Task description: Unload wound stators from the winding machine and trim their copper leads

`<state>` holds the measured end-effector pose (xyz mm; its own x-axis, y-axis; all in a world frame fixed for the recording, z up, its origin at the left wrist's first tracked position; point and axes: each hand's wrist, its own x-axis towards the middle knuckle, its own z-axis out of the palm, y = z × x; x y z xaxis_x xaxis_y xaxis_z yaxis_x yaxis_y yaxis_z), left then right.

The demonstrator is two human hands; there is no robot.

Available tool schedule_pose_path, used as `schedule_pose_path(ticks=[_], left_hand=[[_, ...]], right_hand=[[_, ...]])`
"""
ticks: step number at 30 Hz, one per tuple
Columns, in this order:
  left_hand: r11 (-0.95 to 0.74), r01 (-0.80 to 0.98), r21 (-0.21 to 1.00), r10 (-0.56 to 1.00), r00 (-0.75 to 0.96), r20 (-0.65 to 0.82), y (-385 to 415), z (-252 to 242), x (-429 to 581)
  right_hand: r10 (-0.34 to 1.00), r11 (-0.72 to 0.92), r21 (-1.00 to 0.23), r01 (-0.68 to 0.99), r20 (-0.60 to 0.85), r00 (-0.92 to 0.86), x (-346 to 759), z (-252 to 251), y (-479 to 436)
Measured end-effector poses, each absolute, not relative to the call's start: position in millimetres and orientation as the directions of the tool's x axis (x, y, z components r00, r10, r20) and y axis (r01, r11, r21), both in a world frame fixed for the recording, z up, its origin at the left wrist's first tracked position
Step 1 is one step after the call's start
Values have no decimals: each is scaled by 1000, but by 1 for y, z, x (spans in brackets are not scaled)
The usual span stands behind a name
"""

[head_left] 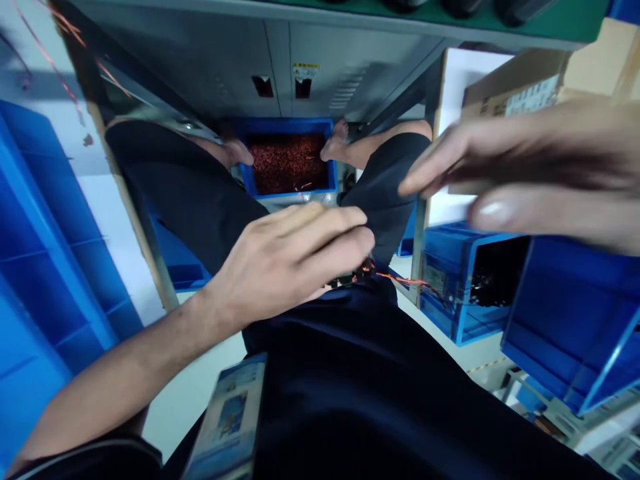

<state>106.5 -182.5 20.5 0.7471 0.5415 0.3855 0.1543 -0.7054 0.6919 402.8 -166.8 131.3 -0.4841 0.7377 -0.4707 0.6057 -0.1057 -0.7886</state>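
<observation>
I look straight down at my lap in dark clothes. My left hand [295, 257] rests over my lap with its fingers curled round a small dark part with thin orange wires [400, 279] trailing out to the right. My right hand [530, 173] is raised close to the camera at the upper right, blurred, with fingers stretched out and apart and nothing in it. Between my bare feet on the floor stands a blue bin [290, 127] filled with reddish copper wire scraps [287, 163].
Blue plastic crates [45, 253] stand stacked at the left. A blue bin with dark parts [470, 280] and another blue crate [575, 320] sit at the right. A cardboard box [520, 87] is at upper right, a grey metal cabinet [280, 60] ahead, and a printed box [230, 417] by my left thigh.
</observation>
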Motion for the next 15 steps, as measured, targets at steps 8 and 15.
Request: schedule_pose_path(ticks=[8, 15], left_hand=[[-720, -5, 694, 406, 807, 428, -179, 42, 116], [-158, 230, 960, 583, 807, -97, -188, 28, 100]], right_hand=[[-11, -913, -287, 289, -691, -723, 377, 84, -200], [570, 245, -782, 573, -362, -738, 372, 106, -210]])
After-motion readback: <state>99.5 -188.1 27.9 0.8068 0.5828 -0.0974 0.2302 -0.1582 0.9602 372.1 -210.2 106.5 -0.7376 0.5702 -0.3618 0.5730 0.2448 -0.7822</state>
